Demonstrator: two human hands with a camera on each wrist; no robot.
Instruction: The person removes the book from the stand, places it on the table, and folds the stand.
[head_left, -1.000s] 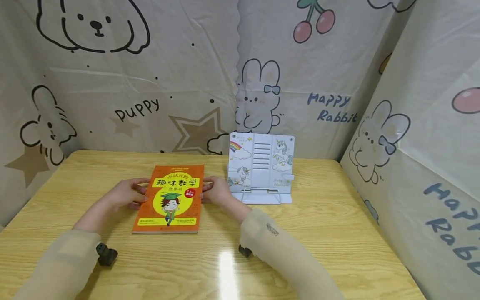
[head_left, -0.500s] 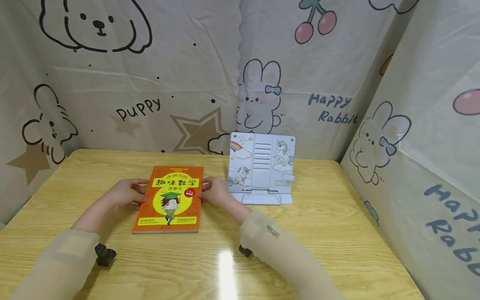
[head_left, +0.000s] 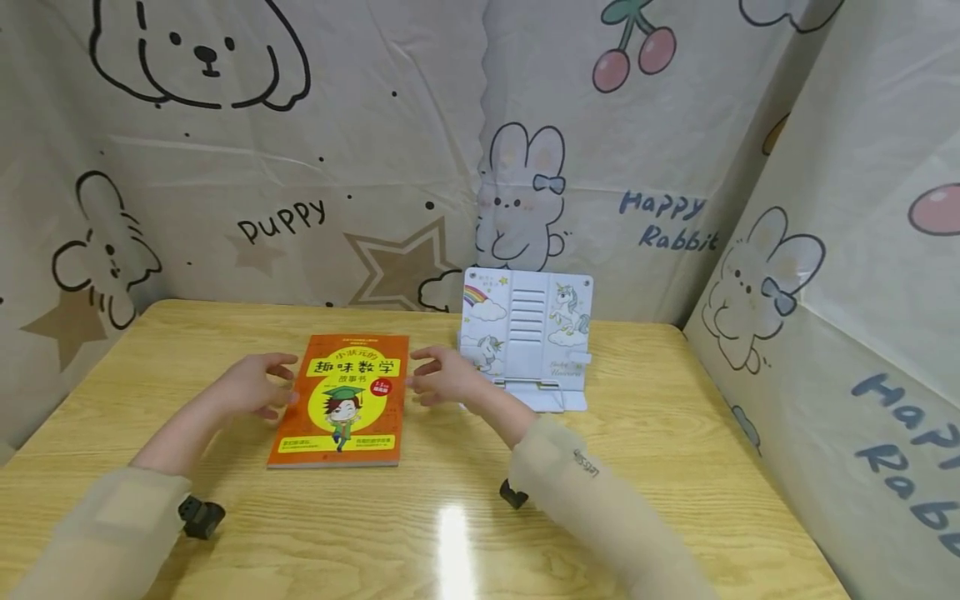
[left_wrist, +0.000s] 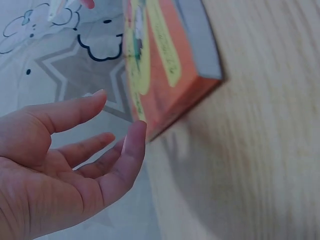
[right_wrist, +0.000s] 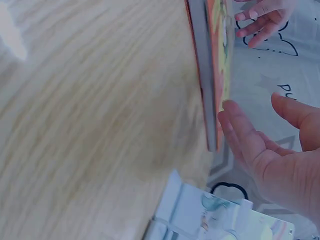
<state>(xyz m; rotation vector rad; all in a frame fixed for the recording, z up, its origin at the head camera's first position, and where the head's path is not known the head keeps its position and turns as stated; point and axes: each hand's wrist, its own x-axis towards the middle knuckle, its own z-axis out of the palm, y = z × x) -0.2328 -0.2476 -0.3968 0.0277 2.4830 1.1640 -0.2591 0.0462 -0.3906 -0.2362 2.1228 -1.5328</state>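
An orange book (head_left: pixel 341 417) with a cartoon child in a green cap on its cover lies flat on the wooden table. My left hand (head_left: pixel 255 387) is at its left edge, fingers loosely spread; in the left wrist view the left hand (left_wrist: pixel 65 170) has nothing between thumb and fingers. Off the book's right edge hovers my right hand (head_left: pixel 450 379), also relaxed. The right wrist view shows the right hand (right_wrist: pixel 280 160) with thumb and fingers apart, fingertips near the book's spine or page edge. Neither hand grips the book.
A white book stand (head_left: pixel 528 333) with unicorn pictures stands upright behind and right of the right hand. The wooden table (head_left: pixel 637 500) extends to the right, and a printed curtain (head_left: pixel 360 150) hangs along the back and right side.
Both hands have let go of the book's edges, and the right hand has drawn slightly away to the right. The book lies in about the same place.
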